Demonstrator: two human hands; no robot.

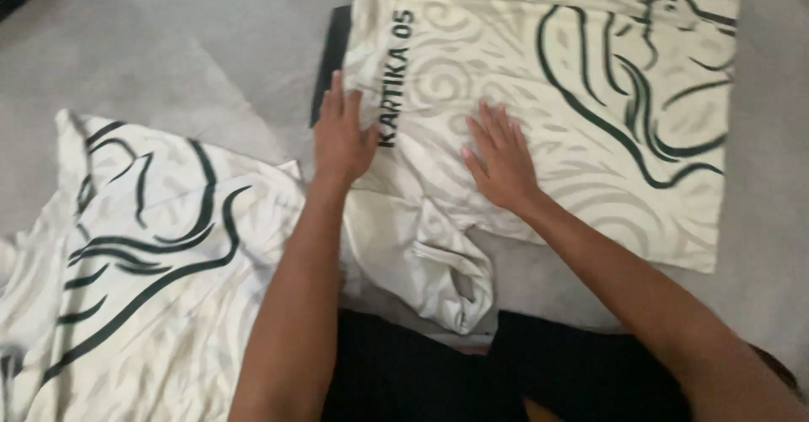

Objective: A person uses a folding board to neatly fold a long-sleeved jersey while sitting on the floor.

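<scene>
A cream shirt (590,110) with dark green curving lines and printed lettering lies spread flat on a grey surface, its back facing up. My left hand (341,131) rests flat on the shirt's left edge, fingers pointing away from me. My right hand (499,156) lies flat and spread on the middle of the shirt. One short sleeve (451,274) is bunched up near me, below both hands. A dark flat object (329,59) sticks out from under the shirt's left edge, just beyond my left hand.
A second cream shirt (143,262) with the same dark green pattern lies spread at the left. The grey fabric surface (194,43) extends around both shirts. My dark-clothed legs (472,376) are at the bottom edge.
</scene>
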